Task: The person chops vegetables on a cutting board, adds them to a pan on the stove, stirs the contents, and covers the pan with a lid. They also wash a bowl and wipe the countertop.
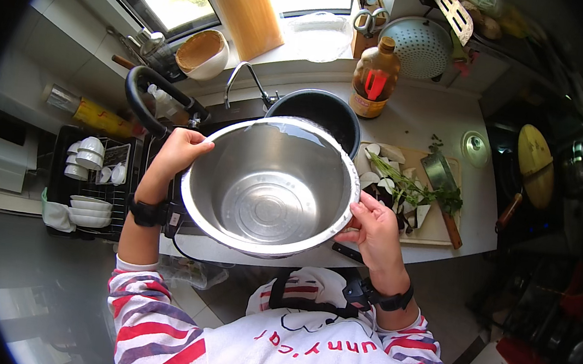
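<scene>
A large stainless steel basin (pixel 271 201) is held up in front of me, its open mouth facing me. My left hand (pixel 180 151) grips the rim at the upper left, thumb over the edge. At the lower right, my right hand (pixel 374 228) pinches the same rim. Inside, the basin shows bare metal with concentric rings on its bottom. Just behind it stands a dark round pot (pixel 326 108), partly hidden by the basin's far rim. The sink's thin faucet (pixel 250 71) rises beyond, and much of the sink is covered from view.
To the right lies a cutting board (pixel 423 242) with cut vegetables, leafy herbs (pixel 410 189) and a cleaver (pixel 441 179). A brown oil bottle (pixel 374 79) stands behind it. A dish rack (pixel 119 196) with white bowls is at left. A glass lid (pixel 476 148) lies near the stove.
</scene>
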Motion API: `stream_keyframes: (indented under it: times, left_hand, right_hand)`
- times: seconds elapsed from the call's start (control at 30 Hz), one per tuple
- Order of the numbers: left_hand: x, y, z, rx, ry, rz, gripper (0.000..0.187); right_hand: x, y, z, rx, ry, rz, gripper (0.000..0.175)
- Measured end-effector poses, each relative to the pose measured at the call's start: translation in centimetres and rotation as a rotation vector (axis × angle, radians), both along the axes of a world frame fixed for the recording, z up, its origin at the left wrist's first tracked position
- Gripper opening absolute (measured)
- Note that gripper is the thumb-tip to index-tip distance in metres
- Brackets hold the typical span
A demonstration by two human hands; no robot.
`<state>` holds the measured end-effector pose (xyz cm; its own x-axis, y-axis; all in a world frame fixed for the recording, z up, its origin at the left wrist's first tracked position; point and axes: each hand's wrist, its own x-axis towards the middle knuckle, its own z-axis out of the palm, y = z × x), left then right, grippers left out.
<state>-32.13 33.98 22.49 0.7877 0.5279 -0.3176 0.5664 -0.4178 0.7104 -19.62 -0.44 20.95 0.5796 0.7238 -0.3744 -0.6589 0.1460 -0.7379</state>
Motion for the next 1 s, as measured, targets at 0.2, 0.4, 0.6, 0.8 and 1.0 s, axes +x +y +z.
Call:
stream_keyframes:
  times: [0.2, 0.4, 0.6, 0.8, 1.0]
  left_hand:
    - [0.5, 0.8, 0.6, -0.034, 0.031, 0.009, 0.025]
    - [1.4, 1.6, 1.3, -0.104, -0.004, 0.020, 0.021]
    - [2.5, 3.2, 1.7, -0.096, 0.059, 0.020, 0.020]
    - [4.9, 5.1, 2.4, -0.112, 0.023, 0.008, 0.016]
    - [7.9, 6.8, 3.3, -0.077, 0.044, 0.041, 0.018]
  right_hand:
    - [0.1, 0.2, -0.4, 0.012, 0.036, 0.003, 0.030]
    - [0.3, 0.6, -1.0, 0.064, 0.117, 0.008, 0.028]
    - [0.4, 1.1, -1.8, 0.096, 0.194, 0.020, 0.024]
    - [0.7, 1.6, -3.5, 0.169, 0.308, 0.032, 0.021]
    - [1.4, 2.9, -5.6, 0.230, 0.400, 0.039, 0.018]
